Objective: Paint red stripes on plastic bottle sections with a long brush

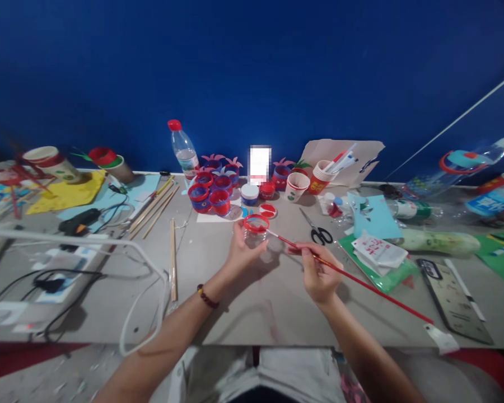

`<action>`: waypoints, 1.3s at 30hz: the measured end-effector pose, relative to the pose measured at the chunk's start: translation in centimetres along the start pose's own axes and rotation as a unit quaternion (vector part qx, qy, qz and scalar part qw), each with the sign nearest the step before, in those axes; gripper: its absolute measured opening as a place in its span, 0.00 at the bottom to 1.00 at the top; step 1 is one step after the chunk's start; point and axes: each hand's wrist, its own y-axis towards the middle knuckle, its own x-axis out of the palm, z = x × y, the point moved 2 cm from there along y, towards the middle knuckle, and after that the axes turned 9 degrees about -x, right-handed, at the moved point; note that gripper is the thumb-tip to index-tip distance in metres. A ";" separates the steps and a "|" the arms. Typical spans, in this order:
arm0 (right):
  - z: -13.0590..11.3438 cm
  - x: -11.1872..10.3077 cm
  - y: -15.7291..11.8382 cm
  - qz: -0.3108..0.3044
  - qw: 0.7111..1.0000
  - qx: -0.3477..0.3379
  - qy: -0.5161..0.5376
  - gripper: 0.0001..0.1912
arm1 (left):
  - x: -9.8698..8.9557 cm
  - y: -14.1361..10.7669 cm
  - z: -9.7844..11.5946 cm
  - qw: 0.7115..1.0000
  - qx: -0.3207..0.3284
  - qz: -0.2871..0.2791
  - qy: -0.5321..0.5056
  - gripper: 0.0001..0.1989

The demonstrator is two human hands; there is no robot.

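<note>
My left hand point(241, 251) is wrapped round a clear plastic cup point(256, 238) with red paint around its rim; it looks like a cut bottle bottom. My right hand point(319, 271) pinches a paintbrush point(369, 286) with a long red handle, its tip touching or very close to the right side of the rim. Just behind the cup are a lid with red paint point(267, 210), a white-lidded paint jar point(249, 194) and a red paint jar point(267, 190). Several red-and-blue painted cups point(220, 202) stand together at the back left of my hands.
Scissors point(319, 230) lie behind my right hand. A water bottle point(185, 148) and paper cups point(297, 186) stand near the blue wall. Wooden sticks point(173, 260), a white cable point(164, 291) and a power strip point(73, 274) are at left; a phone point(449, 299) is at right.
</note>
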 end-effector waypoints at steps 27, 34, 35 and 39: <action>0.8 0.0 -0.6 0.021 0.998 0.044 0.045 0.07 | 0.1 0.7 0.1 0.970 -0.187 -0.051 -0.146 0.26; 0.4 0.3 -0.4 -0.023 0.999 0.046 0.015 0.07 | 0.4 0.5 0.2 0.982 -0.159 0.008 -0.102 0.26; 0.3 0.4 -0.2 -0.028 0.999 0.039 0.005 0.07 | 0.4 0.4 0.2 0.982 -0.160 0.006 -0.102 0.26; 0.1 0.4 0.1 -0.021 0.999 0.028 -0.007 0.07 | 0.4 0.4 0.3 0.982 -0.158 -0.005 -0.105 0.27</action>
